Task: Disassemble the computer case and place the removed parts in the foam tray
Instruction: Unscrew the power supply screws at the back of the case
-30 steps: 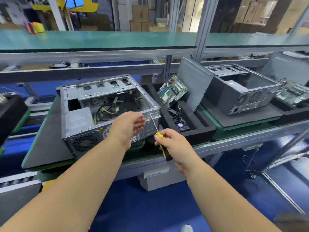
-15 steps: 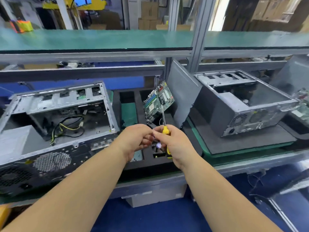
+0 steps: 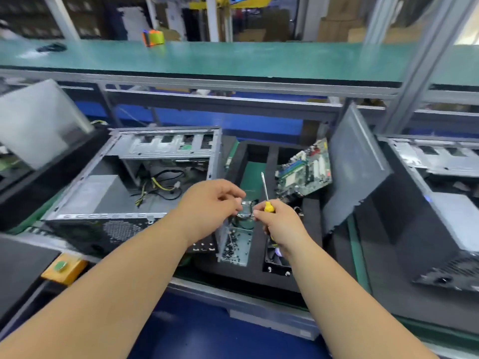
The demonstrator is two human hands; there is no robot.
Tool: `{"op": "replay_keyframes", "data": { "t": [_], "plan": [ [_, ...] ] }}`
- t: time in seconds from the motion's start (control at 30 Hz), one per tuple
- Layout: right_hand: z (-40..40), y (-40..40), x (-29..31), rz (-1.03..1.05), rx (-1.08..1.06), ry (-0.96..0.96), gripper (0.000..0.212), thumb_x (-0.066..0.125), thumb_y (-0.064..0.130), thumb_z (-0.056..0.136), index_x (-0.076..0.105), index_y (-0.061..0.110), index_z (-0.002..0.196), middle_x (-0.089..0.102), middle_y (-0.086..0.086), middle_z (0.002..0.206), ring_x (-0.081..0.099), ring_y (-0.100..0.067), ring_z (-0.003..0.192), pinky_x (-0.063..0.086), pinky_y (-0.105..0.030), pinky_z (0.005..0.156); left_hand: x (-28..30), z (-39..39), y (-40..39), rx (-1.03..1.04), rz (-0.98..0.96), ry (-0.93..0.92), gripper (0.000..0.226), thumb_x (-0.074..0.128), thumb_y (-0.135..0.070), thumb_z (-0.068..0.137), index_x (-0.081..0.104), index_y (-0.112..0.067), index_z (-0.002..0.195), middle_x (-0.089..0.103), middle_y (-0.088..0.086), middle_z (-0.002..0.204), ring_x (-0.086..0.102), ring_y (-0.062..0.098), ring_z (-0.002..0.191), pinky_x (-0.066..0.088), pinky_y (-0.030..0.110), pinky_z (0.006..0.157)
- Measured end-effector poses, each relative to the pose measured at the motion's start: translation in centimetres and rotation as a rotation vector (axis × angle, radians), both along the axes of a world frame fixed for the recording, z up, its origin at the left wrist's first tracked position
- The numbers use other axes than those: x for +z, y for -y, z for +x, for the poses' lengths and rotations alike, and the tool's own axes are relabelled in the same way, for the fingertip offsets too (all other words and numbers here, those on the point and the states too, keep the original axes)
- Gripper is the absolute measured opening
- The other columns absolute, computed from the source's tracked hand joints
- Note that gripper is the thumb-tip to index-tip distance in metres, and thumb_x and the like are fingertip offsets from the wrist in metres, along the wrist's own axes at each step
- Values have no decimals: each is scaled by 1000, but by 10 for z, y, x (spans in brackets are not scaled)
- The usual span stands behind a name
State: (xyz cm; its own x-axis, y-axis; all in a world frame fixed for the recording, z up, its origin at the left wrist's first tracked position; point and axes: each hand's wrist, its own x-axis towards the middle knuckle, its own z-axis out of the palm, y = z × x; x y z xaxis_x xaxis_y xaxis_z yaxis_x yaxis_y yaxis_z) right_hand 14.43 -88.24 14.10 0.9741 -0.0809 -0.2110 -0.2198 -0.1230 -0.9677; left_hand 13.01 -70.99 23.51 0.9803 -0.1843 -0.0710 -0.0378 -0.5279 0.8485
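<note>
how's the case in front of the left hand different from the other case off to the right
The near case still holds loose black and yellow cables on its floor; what is left inside the right case cannot be made out. The near case has no panel against it, while a grey side panel stands tilted beside the right case. The left hand is just in front of the near case; no hand is near the right case. Both are grey metal, lie on their sides and are open on top.

Small metal part [image 3: 246, 209] between both hands: too blurred to identify. Fan [image 3: 276, 263] partly hidden by right forearm. Second case [image 3: 440, 216] cut off at right edge.
</note>
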Motion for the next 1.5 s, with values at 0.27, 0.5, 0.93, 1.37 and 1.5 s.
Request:
{"op": "replay_keyframes", "data": {
  "t": [0.27, 0.5, 0.93, 1.37, 1.5],
  "plan": [
    [30, -36, -20, 1, 27, -111, 18, 59, 9, 92, 69, 25, 93, 68, -1, 83, 51, -14, 64, 40, -25, 54, 6, 4, -61, 170, -13, 81, 18, 60, -14, 92, 72, -26, 95, 74, -7, 84, 69, 2, 79, 47, 15, 73],
    [32, -58, -3, 1, 23, -34, 7, 66, 20, 91, 67, 24, 97, 61, 1, 84, 51, -11, 65, 43, -21, 56, -16, 16, -112, 208, 39, 199, 12, 66, -26, 90, 72, -35, 95, 69, -14, 91, 63, 0, 89, 46, 18, 79],
    [24, -124, 38, -436, 29, 21, 54, 81, 38, 77, 60, 40, 127, 60, 16, 116, 60, -9, 95, 43, -20, 69, -64, 61, -262, 251, 749, 374, 56, 57, -60, 86, 67, -18, 121, 53, 15, 138, 49, 34, 125, 37, 48, 106],
    [48, -168, 41, -538, -211, -68, 49, 69, 3, 73, 69, 44, 100, 67, -1, 69, 48, -14, 48, 40, -22, 45, -90, 122, -298, 84, 756, 415, 57, 37, -62, 88, 64, -25, 123, 44, 0, 144, 35, 19, 136, 9, 55, 118],
    [60, -180, 38, -519, -266, -56, 46, 69, 3, 73, 72, 41, 99, 72, -6, 76, 54, -15, 50, 45, -25, 50, -90, 144, -309, 60, 757, 430, 57, 36, -62, 89, 66, -25, 120, 44, 0, 145, 35, 21, 137, 8, 55, 118]
  ]
}}
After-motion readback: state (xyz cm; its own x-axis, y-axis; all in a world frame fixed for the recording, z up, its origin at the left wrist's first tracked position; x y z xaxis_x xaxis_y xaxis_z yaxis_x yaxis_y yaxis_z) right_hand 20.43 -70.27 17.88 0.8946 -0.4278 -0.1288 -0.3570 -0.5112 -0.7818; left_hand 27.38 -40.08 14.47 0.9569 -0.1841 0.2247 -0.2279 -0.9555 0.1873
